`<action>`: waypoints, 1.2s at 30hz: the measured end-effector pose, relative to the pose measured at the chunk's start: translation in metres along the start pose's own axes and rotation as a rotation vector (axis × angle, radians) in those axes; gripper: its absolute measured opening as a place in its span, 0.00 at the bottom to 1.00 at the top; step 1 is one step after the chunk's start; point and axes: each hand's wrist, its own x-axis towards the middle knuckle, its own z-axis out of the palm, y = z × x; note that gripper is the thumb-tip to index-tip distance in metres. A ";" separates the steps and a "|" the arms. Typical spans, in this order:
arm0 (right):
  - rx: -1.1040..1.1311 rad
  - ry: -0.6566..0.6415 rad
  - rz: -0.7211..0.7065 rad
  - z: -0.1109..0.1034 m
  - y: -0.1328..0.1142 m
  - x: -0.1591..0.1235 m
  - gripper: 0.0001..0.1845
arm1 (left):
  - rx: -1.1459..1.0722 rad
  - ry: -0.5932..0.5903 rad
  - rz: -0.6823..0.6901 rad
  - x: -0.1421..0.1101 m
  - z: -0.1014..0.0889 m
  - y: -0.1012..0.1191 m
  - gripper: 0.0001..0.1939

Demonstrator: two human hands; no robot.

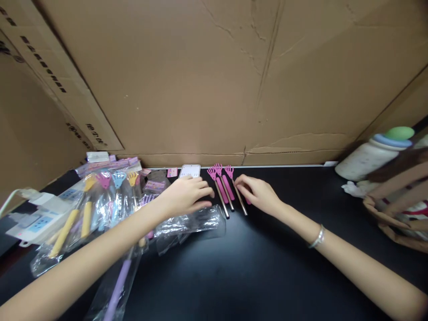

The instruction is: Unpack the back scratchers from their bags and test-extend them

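Observation:
Three pink back scratchers with claw-shaped heads and metal rods lie side by side on the black table; the middle back scratcher (228, 192) and the left back scratcher (220, 196) lie close together. My right hand (259, 192) has its fingers curled at the right back scratcher (240, 196), fingertips against its rod and pink handle. To the left of the row hovers my left hand (187, 195), fingers stretched and apart, nothing visible in them. Below that hand, empty-looking clear plastic bags (194, 223) lie crumpled.
Bagged back scratchers in several colours (112, 196) are heaped on the left beside a power strip (36, 225). A phone (190, 171) displays a timer at the back. Cardboard (217, 89) walls the table; a white bottle (371, 156) and brown bag (394, 200) stand right.

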 end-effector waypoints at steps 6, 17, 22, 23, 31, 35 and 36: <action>-0.079 -0.108 -0.410 0.018 -0.052 -0.017 0.22 | 0.024 -0.065 -0.119 -0.062 -0.002 0.025 0.19; 0.108 -0.299 -0.644 0.019 -0.076 -0.026 0.32 | -0.127 0.014 -0.012 -0.091 -0.002 0.019 0.13; 0.035 0.011 -0.806 0.025 -0.080 -0.035 0.15 | -0.148 0.094 0.033 -0.092 -0.003 0.027 0.14; 0.026 0.075 -0.822 0.024 -0.081 -0.036 0.12 | -0.145 0.101 0.042 -0.091 -0.003 0.029 0.14; 0.326 0.412 -0.568 -0.016 -0.073 -0.023 0.08 | 0.027 0.159 -0.345 -0.108 -0.023 0.013 0.21; 0.354 0.558 -0.261 -0.031 -0.059 -0.017 0.10 | 0.211 0.120 -0.678 -0.140 -0.030 0.014 0.24; 0.354 0.591 -0.225 -0.032 -0.057 -0.015 0.10 | 0.255 0.094 -0.734 -0.149 -0.029 0.018 0.24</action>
